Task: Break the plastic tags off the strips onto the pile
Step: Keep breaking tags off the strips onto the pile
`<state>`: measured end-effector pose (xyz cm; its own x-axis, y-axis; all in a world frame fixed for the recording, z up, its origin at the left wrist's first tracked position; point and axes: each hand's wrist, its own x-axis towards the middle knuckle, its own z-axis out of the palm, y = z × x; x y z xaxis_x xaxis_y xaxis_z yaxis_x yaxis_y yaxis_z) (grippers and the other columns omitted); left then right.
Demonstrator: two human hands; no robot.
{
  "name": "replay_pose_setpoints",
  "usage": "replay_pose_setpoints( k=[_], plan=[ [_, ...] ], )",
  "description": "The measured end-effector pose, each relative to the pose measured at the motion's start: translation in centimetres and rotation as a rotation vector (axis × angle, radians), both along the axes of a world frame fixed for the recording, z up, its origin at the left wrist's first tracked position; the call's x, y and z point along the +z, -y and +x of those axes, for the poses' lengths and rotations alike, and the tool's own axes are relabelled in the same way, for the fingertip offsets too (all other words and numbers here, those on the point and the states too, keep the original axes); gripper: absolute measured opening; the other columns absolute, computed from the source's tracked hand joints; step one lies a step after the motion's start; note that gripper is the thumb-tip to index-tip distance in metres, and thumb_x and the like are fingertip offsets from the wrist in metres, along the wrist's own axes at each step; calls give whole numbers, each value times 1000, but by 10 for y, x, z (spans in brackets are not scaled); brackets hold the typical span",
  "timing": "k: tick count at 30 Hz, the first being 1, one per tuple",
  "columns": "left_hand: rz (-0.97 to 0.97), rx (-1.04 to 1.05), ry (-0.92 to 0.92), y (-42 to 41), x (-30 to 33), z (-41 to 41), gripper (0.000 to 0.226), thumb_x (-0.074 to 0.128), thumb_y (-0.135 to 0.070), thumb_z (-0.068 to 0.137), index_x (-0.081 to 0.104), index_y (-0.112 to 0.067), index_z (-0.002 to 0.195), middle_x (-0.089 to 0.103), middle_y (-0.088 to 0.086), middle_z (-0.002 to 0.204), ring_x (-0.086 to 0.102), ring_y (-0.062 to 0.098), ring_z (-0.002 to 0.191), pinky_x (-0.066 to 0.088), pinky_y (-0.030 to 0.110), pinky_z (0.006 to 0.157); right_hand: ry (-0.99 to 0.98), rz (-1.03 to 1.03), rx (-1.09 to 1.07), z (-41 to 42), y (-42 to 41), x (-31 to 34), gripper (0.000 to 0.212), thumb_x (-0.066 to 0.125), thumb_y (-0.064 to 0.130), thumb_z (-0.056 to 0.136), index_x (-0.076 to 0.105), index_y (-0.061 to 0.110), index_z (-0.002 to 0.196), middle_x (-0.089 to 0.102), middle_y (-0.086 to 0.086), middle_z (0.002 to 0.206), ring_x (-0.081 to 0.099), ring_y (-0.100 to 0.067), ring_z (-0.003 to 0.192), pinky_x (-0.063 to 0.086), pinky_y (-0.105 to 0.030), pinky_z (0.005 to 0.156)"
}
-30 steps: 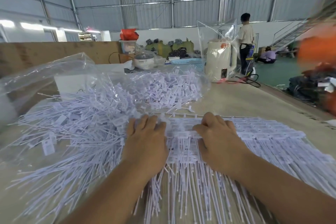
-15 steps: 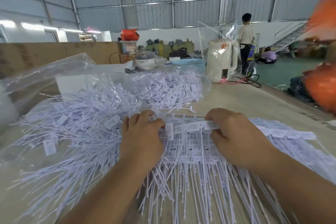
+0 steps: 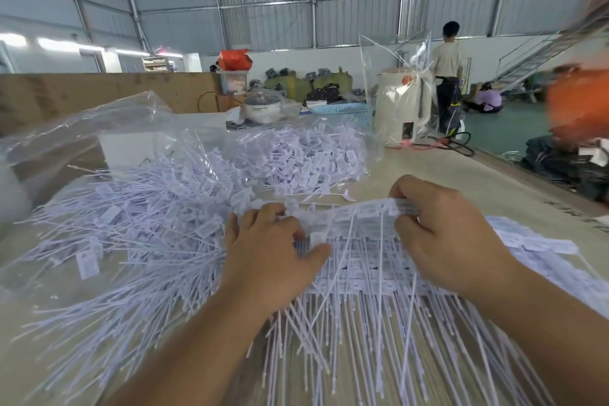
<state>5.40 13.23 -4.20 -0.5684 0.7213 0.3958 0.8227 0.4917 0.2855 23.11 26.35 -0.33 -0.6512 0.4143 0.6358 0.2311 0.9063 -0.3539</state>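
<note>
Both hands work one strip (image 3: pixel 365 208), lifted above the stack of strips (image 3: pixel 372 277) near the table's near edge. Right hand (image 3: pixel 441 241) pinches the strip's right end, fingers curled over its top, raised. Left hand (image 3: pixel 270 241) grips the strip's left end, low, thumb out toward the stack; the fingertips are buried in tags, so the exact hold cannot be told. The strip slants up from left to right, its tails hanging down across the stack.

Pile (image 3: pixel 131 234) of loose tags spreads over the table's left side, touching the left hand, partly under a clear bag (image 3: pixel 108 128). More tags lie heaped toward the far edge, near a kettle (image 3: pixel 402 109).

Judged: mid-break. Best to keep both grips close to the joint being snapped and twist in opposite directions. Working leftward lets freed tags drop onto the pile. Risk: hanging tails snag in the stack below, so lift clear before twisting.
</note>
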Motion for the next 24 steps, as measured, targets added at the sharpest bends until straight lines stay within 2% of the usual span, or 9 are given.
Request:
replay_pose_setpoints(
  k=[4, 6, 8, 13, 16, 19, 20, 22, 24],
  plan=[
    [54, -33, 67, 0, -1, 0, 36, 59, -64, 73, 62, -41, 101, 36, -16, 141, 23, 13, 133, 6, 48, 118, -45, 16, -86, 4, -8, 5, 14, 52, 2, 81, 47, 16, 80, 46, 4, 64, 44, -16, 59, 33, -24, 54],
    [103, -39, 127, 1, 0, 0, 35, 60, -56, 74, 63, -40, 105, 38, -17, 139, 24, 10, 130, 9, 45, 117, -57, 9, -102, 5, -12, 6, 12, 51, 0, 81, 48, 11, 81, 46, 1, 64, 43, -23, 59, 34, -30, 53],
    [142, -30, 156, 1, 1, 0, 33, 59, -50, 77, 65, -38, 108, 40, -16, 138, 26, 9, 128, 12, 42, 115, -77, -37, -68, 7, -15, 6, 13, 50, -4, 81, 47, 9, 81, 45, -5, 63, 40, -21, 56, 30, -33, 50],
    [217, -73, 144, 0, 1, 2, 27, 49, -43, 92, 70, -31, 101, 48, -17, 128, 32, 7, 118, 14, 33, 110, -71, -192, 121, 8, -14, 6, 21, 50, -11, 85, 45, 9, 82, 42, -17, 66, 31, -9, 51, 26, -16, 44],
    [286, -121, 146, 1, 2, 0, 39, 43, -47, 96, 74, -25, 91, 50, -16, 125, 31, 8, 121, 15, 34, 108, -177, -200, 83, 10, -21, 7, 27, 51, -8, 88, 49, 17, 81, 47, -3, 62, 37, -6, 50, 27, -16, 46],
    [135, -70, -1, 3, 1, -3, 27, 48, -48, 89, 68, -30, 85, 45, -15, 135, 24, 10, 129, 12, 34, 108, -342, -225, 99, 14, -23, 11, 38, 49, -8, 91, 52, 28, 79, 53, 19, 57, 43, 0, 47, 29, -9, 44],
    [124, -69, -14, 2, 1, -3, 24, 49, -46, 88, 68, -32, 88, 45, -15, 134, 24, 10, 128, 13, 33, 108, -367, -221, 108, 15, -22, 13, 40, 49, -9, 91, 54, 29, 79, 52, 22, 55, 43, 0, 46, 28, -8, 43],
    [229, -147, -8, 1, 2, -1, 17, 55, -39, 89, 69, -30, 91, 49, -16, 126, 27, 4, 120, 17, 30, 107, -370, -213, 119, 16, -20, 15, 38, 49, -11, 89, 58, 25, 81, 52, 20, 56, 43, -2, 48, 28, -9, 44],
    [386, -264, 102, 2, 7, 8, 24, 51, -39, 93, 71, -26, 88, 58, -17, 111, 38, -3, 105, 26, 17, 101, -319, -198, 125, 14, -19, 13, 35, 52, -12, 86, 63, 21, 87, 54, 13, 61, 46, -3, 54, 30, -9, 48]
  ],
)
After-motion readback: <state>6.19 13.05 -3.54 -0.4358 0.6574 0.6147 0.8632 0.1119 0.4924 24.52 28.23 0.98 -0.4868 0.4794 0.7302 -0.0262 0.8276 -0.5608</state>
